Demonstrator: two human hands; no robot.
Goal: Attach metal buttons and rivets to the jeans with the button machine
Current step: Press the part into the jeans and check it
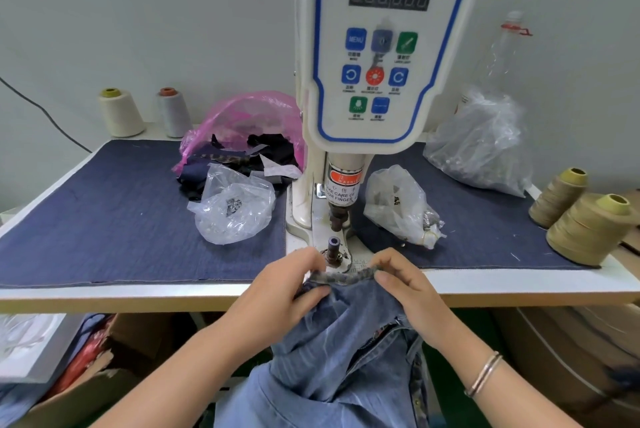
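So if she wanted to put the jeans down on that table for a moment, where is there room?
Left: bare blue mat between the thread cones and the clear bag. Right: a smaller patch between the small bag and the tan cones. Around the machine base it is crowded.

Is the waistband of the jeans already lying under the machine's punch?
No, both hands hold the waistband at the table's front edge, short of the lower post.

Thread cones [121, 112], a pink bag [249, 116] and an empty bottle [498, 50] stand on the table [104, 292].
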